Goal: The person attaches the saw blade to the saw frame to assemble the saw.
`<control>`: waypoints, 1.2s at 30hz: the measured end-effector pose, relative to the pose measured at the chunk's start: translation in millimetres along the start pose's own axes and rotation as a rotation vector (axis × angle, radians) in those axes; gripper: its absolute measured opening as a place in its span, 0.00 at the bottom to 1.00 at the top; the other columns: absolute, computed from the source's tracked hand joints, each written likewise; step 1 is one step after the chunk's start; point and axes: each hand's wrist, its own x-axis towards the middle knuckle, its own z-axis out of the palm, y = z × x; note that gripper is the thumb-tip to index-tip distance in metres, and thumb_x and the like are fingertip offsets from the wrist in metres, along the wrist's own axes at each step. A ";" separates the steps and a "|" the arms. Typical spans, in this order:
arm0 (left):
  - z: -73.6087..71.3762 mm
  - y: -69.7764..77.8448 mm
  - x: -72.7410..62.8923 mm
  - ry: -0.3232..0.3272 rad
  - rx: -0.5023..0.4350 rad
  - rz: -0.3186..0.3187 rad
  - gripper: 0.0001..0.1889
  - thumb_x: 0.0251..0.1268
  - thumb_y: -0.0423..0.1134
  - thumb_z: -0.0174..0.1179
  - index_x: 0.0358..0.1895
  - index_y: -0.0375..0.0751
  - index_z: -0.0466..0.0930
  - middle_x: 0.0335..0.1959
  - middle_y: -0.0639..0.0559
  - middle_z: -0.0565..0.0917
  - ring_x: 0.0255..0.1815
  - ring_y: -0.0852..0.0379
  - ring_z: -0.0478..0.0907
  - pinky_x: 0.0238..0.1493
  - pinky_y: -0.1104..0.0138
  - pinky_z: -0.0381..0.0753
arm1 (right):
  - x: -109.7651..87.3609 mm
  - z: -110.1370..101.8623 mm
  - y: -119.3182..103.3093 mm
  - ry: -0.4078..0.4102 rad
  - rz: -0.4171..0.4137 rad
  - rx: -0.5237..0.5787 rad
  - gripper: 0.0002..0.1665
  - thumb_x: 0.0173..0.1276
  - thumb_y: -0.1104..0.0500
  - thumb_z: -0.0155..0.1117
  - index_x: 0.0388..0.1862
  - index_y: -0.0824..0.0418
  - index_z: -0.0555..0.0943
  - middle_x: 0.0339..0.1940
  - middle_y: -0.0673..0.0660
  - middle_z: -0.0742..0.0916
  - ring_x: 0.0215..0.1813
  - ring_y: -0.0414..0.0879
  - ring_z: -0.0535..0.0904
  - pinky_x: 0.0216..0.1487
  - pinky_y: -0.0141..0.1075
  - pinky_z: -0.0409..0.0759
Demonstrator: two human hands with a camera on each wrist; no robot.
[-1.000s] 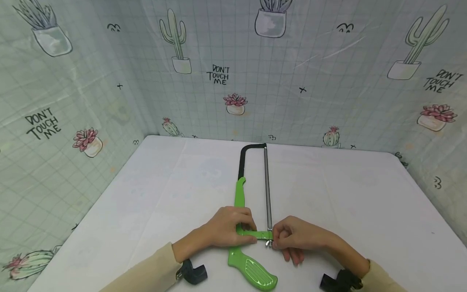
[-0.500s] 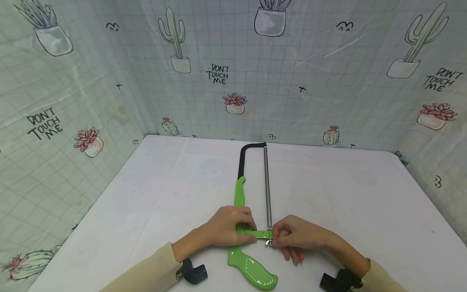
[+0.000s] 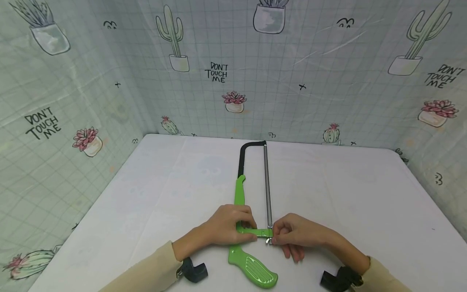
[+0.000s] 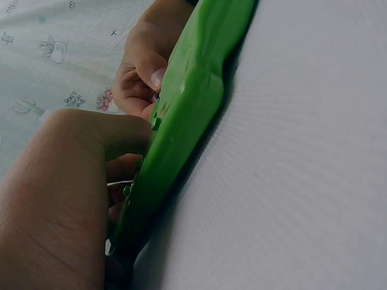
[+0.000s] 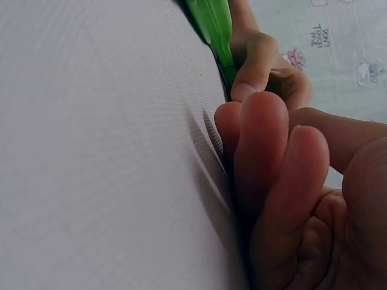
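Note:
A hacksaw (image 3: 253, 271) with a green handle and black front frame lies flat on the white table, its handle toward me. Its grey blade (image 3: 268, 186) runs along the right side. My left hand (image 3: 230, 225) holds the green frame, thumb and fingers around the short crossbar. At the blade's near end, thumb and index finger of my right hand (image 3: 300, 231) pinch a small silver wing nut (image 3: 268, 241). The right wrist view shows the other right fingers (image 5: 263, 151) loosely bent near the table; they hide the nut there. The green handle (image 4: 181, 121) fills the middle of the left wrist view.
The white tabletop (image 3: 350, 194) spreads out on both sides of the saw. Behind and beside it hangs a pale grid-patterned cloth (image 3: 270, 85) with printed cacti. Each wrist carries a black camera mount (image 3: 193, 271).
Both hands and the hacksaw stay almost in place. The head view has tilted slightly, and the right fingertips have shifted very little at the wing nut.

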 end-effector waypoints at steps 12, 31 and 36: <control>2.4 -0.6 -1.4 -0.010 0.000 0.007 0.08 0.56 0.51 0.75 0.36 0.56 0.89 0.32 0.67 0.82 0.33 0.77 0.74 0.37 0.86 0.68 | 0.3 1.4 2.5 0.004 0.003 0.001 0.08 0.73 0.59 0.64 0.37 0.63 0.81 0.18 0.62 0.86 0.13 0.37 0.79 0.14 0.27 0.73; 2.2 -3.0 -1.9 0.001 -0.001 0.011 0.09 0.54 0.50 0.76 0.36 0.56 0.89 0.32 0.67 0.82 0.33 0.76 0.75 0.37 0.86 0.69 | 1.8 0.3 4.0 0.000 0.016 -0.004 0.09 0.74 0.57 0.64 0.38 0.63 0.81 0.18 0.54 0.86 0.13 0.37 0.78 0.14 0.28 0.74; -1.1 -3.6 1.2 0.007 0.002 0.024 0.09 0.55 0.50 0.76 0.36 0.55 0.90 0.32 0.66 0.83 0.33 0.75 0.76 0.37 0.85 0.70 | 2.1 -3.3 0.6 0.005 0.023 -0.021 0.09 0.74 0.57 0.63 0.38 0.62 0.82 0.17 0.51 0.86 0.13 0.36 0.78 0.15 0.28 0.74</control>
